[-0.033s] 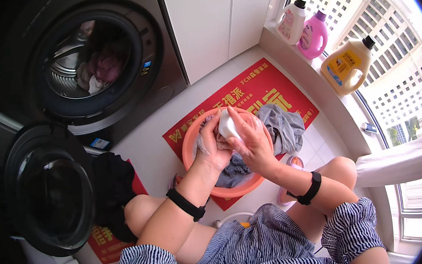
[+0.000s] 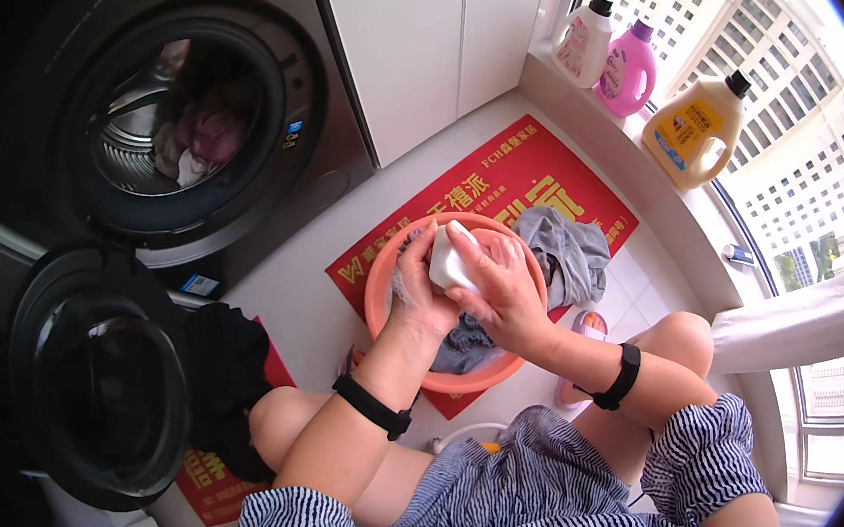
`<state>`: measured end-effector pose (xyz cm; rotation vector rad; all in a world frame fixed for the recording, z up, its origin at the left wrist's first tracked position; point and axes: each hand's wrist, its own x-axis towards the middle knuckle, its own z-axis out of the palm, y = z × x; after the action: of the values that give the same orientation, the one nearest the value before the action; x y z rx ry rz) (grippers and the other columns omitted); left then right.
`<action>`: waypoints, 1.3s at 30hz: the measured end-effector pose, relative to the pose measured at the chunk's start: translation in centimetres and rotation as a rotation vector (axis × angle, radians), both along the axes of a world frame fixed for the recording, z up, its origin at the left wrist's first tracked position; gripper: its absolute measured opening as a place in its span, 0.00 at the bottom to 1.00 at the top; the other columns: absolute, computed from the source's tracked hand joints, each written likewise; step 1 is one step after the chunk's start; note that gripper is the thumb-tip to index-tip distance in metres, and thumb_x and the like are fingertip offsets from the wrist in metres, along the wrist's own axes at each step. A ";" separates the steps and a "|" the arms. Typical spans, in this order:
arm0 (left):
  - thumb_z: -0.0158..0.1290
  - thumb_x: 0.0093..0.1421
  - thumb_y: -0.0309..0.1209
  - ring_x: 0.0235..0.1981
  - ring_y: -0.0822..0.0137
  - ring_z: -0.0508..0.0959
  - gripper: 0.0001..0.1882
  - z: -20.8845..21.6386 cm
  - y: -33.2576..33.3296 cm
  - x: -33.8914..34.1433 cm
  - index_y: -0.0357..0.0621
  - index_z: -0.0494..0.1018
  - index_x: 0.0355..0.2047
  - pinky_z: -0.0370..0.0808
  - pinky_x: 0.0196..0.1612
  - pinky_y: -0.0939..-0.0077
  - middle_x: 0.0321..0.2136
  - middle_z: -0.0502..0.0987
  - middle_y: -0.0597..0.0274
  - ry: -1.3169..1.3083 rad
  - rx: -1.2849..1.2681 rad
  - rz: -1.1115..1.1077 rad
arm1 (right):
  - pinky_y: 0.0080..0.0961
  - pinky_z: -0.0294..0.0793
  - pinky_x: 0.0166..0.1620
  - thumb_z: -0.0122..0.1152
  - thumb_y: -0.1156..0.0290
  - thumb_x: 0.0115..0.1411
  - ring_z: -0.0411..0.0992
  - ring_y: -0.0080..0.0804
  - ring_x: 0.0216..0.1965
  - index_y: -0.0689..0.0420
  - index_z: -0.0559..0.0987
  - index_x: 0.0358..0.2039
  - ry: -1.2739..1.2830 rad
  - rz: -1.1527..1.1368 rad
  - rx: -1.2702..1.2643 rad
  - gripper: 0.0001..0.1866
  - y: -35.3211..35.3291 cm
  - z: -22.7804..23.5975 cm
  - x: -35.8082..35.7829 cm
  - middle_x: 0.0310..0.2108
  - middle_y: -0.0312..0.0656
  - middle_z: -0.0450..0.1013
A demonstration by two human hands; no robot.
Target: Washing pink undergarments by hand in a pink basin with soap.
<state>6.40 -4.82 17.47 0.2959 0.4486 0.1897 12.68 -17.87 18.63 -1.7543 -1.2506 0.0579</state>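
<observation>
White bar has turned between the palms since the earlier frame, broader face up now; right hand has shifted slightly over it. Rest of scene looks unchanged. Bar, probably soap, sits above the basin. Left hand cups it from the left, right hand grasps it from the other side, fingers laid along it. Suds on skin.

Doing it well: firm but light hold, since a wet bar likely slips; keep it over the basin so drips and any drop land inside; turn it to wet all faces. Forearms should stay off the rim.

Around: dark cloth in basin, below the hands. Grey cloth against the basin's right side; can't tell if it overlaps the rim. Red mat underneath. Left: washer, its door swung out, black cloth beside it. Bottles on the window ledge, well apart. Nothing blocks the hands; knees flank the basin, limiting sideways elbow room.
</observation>
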 end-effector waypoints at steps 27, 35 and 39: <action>0.39 0.70 0.39 0.54 0.65 0.74 0.20 -1.2 -1.8 -0.2 0.46 0.65 0.58 0.72 0.58 0.71 0.54 0.71 0.60 -0.018 -0.043 -0.064 | 0.48 0.67 0.52 0.67 0.58 0.53 0.66 0.53 0.48 0.32 0.69 0.63 -0.194 -0.149 -0.106 0.35 1.9 0.6 2.9 0.53 0.50 0.67; 0.36 0.69 0.35 0.68 0.62 0.58 0.24 0.2 0.2 0.8 0.44 0.60 0.63 0.50 0.71 0.65 0.63 0.63 0.58 -0.051 0.072 0.042 | 0.49 0.67 0.53 0.70 0.59 0.50 0.66 0.54 0.51 0.32 0.72 0.61 -0.190 0.230 -0.082 0.35 -0.4 0.2 -0.1 0.54 0.51 0.66; 0.40 0.68 0.30 0.66 0.60 0.60 0.22 0.3 0.2 0.2 0.43 0.62 0.61 0.56 0.69 0.60 0.61 0.66 0.56 0.020 0.045 0.071 | 0.47 0.65 0.55 0.69 0.59 0.53 0.65 0.52 0.52 0.36 0.70 0.62 -0.105 0.164 -0.127 0.34 -0.5 -0.5 1.5 0.53 0.51 0.67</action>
<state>6.60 -4.60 17.77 0.3264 0.4759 0.2667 14.17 -18.33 18.16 -1.7786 -1.4944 0.1441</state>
